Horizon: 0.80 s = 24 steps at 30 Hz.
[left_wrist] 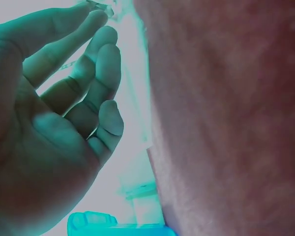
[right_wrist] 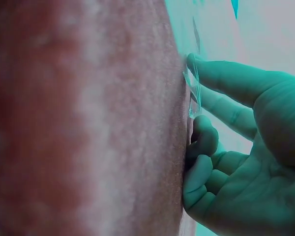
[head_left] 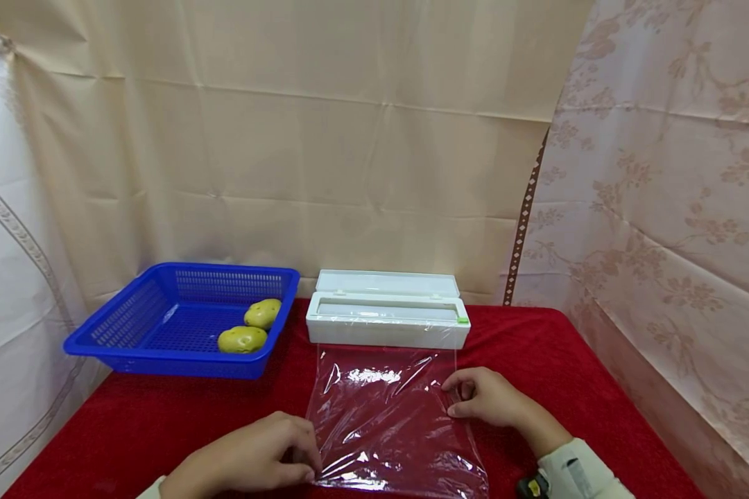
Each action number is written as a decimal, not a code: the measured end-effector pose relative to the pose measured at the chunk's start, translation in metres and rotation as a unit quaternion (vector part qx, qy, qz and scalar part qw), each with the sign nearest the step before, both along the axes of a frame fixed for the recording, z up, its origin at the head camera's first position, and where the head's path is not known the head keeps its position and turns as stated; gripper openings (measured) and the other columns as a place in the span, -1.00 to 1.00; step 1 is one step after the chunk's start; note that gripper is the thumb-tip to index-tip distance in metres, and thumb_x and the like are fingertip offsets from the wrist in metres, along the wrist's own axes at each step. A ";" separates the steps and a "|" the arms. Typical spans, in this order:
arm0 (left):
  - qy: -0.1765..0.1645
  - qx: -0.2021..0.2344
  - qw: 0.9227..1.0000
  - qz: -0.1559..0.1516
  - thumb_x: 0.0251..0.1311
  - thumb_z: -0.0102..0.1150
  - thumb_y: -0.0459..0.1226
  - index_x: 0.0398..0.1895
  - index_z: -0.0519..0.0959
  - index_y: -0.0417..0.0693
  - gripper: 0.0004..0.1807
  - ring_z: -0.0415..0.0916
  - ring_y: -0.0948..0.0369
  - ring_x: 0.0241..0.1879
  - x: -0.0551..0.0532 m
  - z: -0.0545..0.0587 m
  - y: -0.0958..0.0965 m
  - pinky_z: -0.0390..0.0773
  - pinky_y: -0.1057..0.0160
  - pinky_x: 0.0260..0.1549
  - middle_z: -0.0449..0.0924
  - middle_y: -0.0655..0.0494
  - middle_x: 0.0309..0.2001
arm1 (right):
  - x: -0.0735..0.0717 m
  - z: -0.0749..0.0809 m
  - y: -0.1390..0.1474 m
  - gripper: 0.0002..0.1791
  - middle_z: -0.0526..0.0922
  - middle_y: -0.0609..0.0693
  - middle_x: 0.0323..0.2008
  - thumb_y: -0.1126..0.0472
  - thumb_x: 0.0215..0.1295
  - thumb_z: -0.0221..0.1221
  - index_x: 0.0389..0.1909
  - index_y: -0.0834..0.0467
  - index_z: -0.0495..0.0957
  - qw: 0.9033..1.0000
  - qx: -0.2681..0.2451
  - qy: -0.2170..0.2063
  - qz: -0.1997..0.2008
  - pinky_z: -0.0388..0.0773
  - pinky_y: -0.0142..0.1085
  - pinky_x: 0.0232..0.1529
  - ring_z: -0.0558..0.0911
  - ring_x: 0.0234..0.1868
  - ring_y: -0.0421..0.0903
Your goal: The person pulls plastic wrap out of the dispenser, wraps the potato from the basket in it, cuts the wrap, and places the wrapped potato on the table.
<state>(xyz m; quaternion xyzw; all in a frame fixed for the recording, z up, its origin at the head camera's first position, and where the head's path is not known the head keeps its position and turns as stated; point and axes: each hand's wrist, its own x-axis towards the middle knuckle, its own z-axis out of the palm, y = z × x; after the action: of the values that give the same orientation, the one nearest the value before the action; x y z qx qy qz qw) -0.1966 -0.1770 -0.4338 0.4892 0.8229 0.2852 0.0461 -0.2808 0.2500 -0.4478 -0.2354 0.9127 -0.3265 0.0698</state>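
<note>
A sheet of clear plastic wrap [head_left: 387, 409] stretches from a white wrap dispenser [head_left: 387, 334] toward me over the red cloth. At the sheet's near left corner, my left hand [head_left: 259, 450] pinches the film between thumb and fingertips. The left wrist view shows that hand [left_wrist: 64, 93] with thumb and index tips together at the top. My right hand [head_left: 489, 398] touches the film's right edge, its thumb and index finger apart. In the right wrist view, a crinkled strip of film [right_wrist: 193, 91] lies against the fingertips of that hand [right_wrist: 246, 147].
The dispenser's lid [head_left: 387, 283] stands raised at the back. To the left is a blue plastic basket [head_left: 181, 366] with two potatoes [head_left: 242, 339] in its right side. Red cloth [head_left: 537, 339] covers the table; curtains [head_left: 349, 152] hang behind and at both sides.
</note>
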 end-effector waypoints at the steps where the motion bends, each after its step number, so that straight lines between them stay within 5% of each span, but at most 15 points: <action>1: -0.003 0.003 1.000 0.005 0.31 0.34 -0.22 -0.21 0.77 0.22 -0.91 0.45 0.63 -0.34 -0.001 0.001 -0.001 0.52 0.56 -0.38 0.60 0.53 -0.31 | 0.000 0.000 0.000 -0.65 0.52 -0.13 -0.52 0.12 0.07 0.54 -0.10 0.05 0.73 1.000 -0.003 -0.003 0.000 0.42 -0.34 -0.43 0.47 -0.47 -0.27; 9: 0.011 0.030 0.998 0.057 0.33 0.35 -0.19 -0.22 0.72 0.26 -0.93 0.53 0.51 -0.24 -0.011 0.020 -0.009 0.60 0.37 -0.21 0.62 0.50 -0.25 | 0.000 0.002 0.002 -0.65 0.53 -0.07 -0.49 0.16 0.09 0.53 -0.08 0.10 0.73 0.999 -0.024 -0.028 0.002 0.43 -0.35 -0.42 0.48 -0.44 -0.21; 15: 0.020 0.061 0.992 0.111 0.33 0.36 -0.20 -0.18 0.66 0.36 -0.85 0.59 0.41 -0.19 -0.019 0.049 -0.018 0.63 0.27 -0.17 0.69 0.31 -0.20 | 0.001 0.002 0.002 -0.64 0.53 -0.07 -0.48 0.16 0.09 0.53 -0.07 0.08 0.73 0.999 -0.024 -0.039 -0.007 0.43 -0.34 -0.42 0.48 -0.43 -0.19; 24: 0.058 0.103 0.967 0.225 0.26 0.45 -0.17 -0.12 0.68 0.27 -0.82 0.66 0.28 -0.15 -0.048 0.094 -0.047 0.66 0.19 -0.15 0.69 0.40 -0.17 | 0.003 0.002 0.002 -0.63 0.53 -0.07 -0.50 0.18 0.08 0.54 -0.07 0.12 0.73 0.999 -0.031 -0.025 0.004 0.42 -0.36 -0.43 0.48 -0.45 -0.21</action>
<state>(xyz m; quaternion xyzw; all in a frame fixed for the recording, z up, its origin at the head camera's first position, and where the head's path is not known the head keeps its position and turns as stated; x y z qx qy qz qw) -0.2449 -0.2241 -0.3401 0.3092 0.8795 0.3424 -0.1172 -0.2783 0.2518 -0.4462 -0.2331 0.8990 -0.3605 0.0869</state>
